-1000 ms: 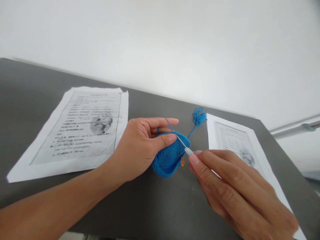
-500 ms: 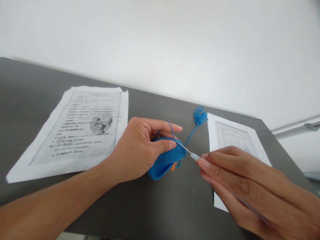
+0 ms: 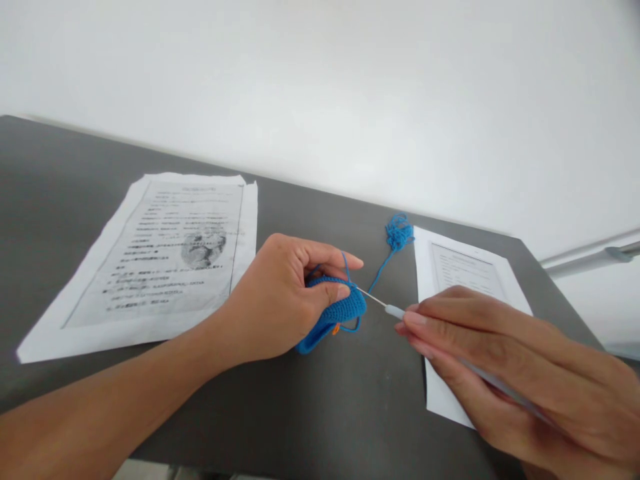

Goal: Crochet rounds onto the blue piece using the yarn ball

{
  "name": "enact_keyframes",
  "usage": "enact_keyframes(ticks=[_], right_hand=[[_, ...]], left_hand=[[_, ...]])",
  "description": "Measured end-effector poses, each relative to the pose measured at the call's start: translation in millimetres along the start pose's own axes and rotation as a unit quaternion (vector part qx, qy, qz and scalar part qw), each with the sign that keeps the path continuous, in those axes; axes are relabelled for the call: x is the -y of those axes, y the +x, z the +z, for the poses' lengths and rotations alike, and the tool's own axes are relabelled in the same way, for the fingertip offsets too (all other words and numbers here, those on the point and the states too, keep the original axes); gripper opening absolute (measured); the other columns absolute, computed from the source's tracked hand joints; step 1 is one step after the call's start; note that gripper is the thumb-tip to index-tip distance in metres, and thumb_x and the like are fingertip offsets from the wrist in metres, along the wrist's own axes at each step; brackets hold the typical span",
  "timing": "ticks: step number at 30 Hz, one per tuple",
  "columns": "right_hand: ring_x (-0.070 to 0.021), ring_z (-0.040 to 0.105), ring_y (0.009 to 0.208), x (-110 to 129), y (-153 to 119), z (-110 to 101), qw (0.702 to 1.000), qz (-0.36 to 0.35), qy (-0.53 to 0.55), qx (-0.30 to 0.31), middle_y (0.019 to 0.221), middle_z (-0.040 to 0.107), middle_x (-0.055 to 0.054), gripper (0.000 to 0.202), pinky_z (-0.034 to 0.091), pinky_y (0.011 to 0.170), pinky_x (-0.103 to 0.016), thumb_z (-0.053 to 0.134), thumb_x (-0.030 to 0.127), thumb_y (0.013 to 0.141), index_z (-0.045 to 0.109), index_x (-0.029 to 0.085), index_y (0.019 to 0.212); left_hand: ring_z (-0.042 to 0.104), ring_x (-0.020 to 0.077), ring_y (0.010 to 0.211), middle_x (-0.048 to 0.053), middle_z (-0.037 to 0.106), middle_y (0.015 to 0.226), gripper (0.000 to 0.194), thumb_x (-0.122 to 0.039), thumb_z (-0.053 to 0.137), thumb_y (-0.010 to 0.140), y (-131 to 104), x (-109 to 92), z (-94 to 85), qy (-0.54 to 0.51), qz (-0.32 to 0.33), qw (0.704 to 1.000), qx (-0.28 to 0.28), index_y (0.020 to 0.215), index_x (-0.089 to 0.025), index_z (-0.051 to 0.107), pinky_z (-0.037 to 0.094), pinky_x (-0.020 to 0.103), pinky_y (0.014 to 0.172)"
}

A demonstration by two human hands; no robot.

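My left hand (image 3: 295, 293) pinches a blue crochet piece (image 3: 347, 308) between thumb and fingers, its index finger stretched out with blue yarn (image 3: 345, 261) looped over it. Held like a pen in my right hand (image 3: 480, 347) is a crochet hook (image 3: 394, 311) with a pale grip. The hook's thin metal tip meets the upper edge of the piece beside my left thumb. An orange stitch marker (image 3: 336, 329) hangs at the piece's lower side, next to a short loop of yarn. Part of the piece is hidden behind my left hand.
A loose tangle of blue yarn (image 3: 399, 233) lies toward the back of the dark table (image 3: 320, 413), one strand running to the crochet piece. A printed sheet (image 3: 170, 247) with a picture lies at left; another sheet (image 3: 425, 267) lies at right, partly under my right hand. A white wall stands behind.
The crochet piece has tilted in my left hand, so less of its round face and orange marker shows. My right hand and the hook have shifted slightly.
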State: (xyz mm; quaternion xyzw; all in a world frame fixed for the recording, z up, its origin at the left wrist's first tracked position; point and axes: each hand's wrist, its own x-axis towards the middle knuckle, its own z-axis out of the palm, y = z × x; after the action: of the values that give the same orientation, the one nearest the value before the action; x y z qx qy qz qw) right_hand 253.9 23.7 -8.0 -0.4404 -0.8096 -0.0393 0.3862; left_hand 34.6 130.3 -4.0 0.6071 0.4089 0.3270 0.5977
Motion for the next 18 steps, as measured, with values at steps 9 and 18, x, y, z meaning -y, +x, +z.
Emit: enact_keyframes(ticks=[9,18], right_hand=[[-0.0218,0.081,0.071,-6,4,0,0.99,0.074,0.12,-0.028,0.092,0.084,-0.006,0.026,0.069,0.059,-0.032,0.078,0.008,0.093,0.085,0.024,0.112],[-0.0135,0.073,0.054,-9,11,45,0.799,0.303,0.505,-0.119,0.078,0.08,-0.002,0.012,0.063,0.044,-0.022,0.074,0.024,0.101,0.085,0.02,0.1]], left_hand=[[0.078,0.0256,0.051,0.007,0.082,0.067,0.016,-0.014,0.081,0.079,0,4,-0.9,-0.016,-0.011,0.999,0.027,0.093,-0.017,0.091,0.056,0.027,0.045],[0.081,0.0226,0.066,0.006,0.086,0.075,0.008,-0.017,0.087,0.078,-2,3,3.7,-0.033,0.014,0.999,-0.004,0.085,-0.018,0.089,0.059,0.025,0.057]])
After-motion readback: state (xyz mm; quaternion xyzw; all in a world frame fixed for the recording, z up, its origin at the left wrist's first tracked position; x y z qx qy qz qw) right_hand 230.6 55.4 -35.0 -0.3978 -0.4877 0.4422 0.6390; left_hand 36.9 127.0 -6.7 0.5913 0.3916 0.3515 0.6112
